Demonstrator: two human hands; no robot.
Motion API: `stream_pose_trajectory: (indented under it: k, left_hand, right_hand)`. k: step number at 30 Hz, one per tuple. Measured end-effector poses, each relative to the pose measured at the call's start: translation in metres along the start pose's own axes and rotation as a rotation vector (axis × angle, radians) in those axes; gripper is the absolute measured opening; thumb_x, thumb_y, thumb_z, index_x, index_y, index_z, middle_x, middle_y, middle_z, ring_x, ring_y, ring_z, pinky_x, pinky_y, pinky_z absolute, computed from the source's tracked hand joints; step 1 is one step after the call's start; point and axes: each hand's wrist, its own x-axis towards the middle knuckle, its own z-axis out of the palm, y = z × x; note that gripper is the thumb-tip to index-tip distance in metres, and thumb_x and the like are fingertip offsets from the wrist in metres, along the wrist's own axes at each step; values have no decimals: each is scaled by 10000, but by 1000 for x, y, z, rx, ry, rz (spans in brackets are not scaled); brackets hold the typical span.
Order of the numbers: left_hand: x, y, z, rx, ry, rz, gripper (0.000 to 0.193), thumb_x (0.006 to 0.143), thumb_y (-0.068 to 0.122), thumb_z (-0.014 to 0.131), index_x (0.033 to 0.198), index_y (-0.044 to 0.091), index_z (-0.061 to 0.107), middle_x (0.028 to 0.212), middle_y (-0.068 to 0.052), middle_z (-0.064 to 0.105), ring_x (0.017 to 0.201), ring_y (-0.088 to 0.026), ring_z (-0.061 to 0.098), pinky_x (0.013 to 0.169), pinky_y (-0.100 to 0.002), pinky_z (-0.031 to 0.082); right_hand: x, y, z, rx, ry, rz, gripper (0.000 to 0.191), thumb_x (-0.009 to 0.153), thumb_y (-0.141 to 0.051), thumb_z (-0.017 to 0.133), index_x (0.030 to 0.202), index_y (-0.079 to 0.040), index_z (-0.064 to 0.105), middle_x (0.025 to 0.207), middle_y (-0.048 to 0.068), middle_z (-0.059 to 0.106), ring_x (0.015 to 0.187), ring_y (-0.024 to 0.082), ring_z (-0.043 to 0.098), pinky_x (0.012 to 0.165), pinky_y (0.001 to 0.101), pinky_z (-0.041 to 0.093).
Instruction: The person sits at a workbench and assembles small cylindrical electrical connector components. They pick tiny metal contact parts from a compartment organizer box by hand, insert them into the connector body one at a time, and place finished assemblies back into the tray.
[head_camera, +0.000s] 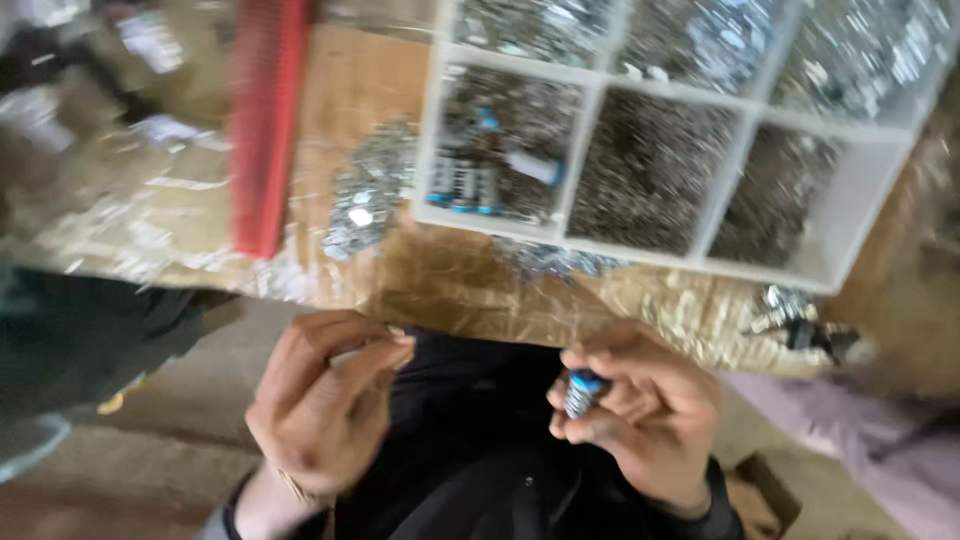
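Note:
My right hand (640, 420) is closed around a small blue and silver cylindrical part (583, 390), held over my dark lap. Beside it, my left hand (325, 395) has its fingertips pinched together near the table's front edge; whether a tiny piece sits between them is lost in blur. A white divided tray (855, 210) on the table holds small metal parts in several compartments, and one compartment also holds similar blue and silver pieces (465, 183).
The table (450, 290) is covered with crinkled clear plastic over brown board. A red comb-like strip (262, 120) lies at the left. Loose metal bits (365, 200) are heaped beside the tray. Pink cloth (880, 440) shows at the right, a dark garment at the left.

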Motion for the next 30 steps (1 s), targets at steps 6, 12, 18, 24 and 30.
stream_pose_trajectory:
  k: [6,12,18,24,30]
  left_hand:
    - [-23,12,33,-393,-139,112,297,901,-52,805,1161,49,704,1113,-75,696,975,-247,703,864,-345,594]
    - [30,44,36,-289,-216,278,270,897,11,822,1128,15,681,1071,-114,674,954,-291,678,847,-388,586]
    - [50,61,48,-525,-438,68,361,774,93,871,1093,157,715,913,-26,582,791,-213,608,688,-342,498]
    - [43,89,111,-289,-379,291,295,870,131,826,1145,79,734,975,-47,584,884,-197,595,742,-333,516]
    - [78,128,166,209,-105,470,266,796,188,674,1017,43,712,1061,-74,649,971,-214,615,753,-308,540]
  right_hand:
    - [-1,0,5,-49,45,-12,335,927,62,749,1244,62,639,1289,272,600,978,297,754,758,371,712]
    - [-8,-2,-4,-95,94,-63,265,987,-16,763,1226,74,695,1215,245,639,783,206,755,700,306,693]
    - [-18,-3,-45,-114,-192,-84,230,907,-69,871,1069,40,748,1092,154,672,806,207,730,735,243,620]
    - [-72,-23,-98,159,303,-204,363,866,-34,823,1196,68,713,1096,301,684,787,252,687,680,286,595]
    - [-105,-36,-148,1,501,-422,200,1064,37,682,1251,102,660,1176,304,681,888,237,623,839,268,566]
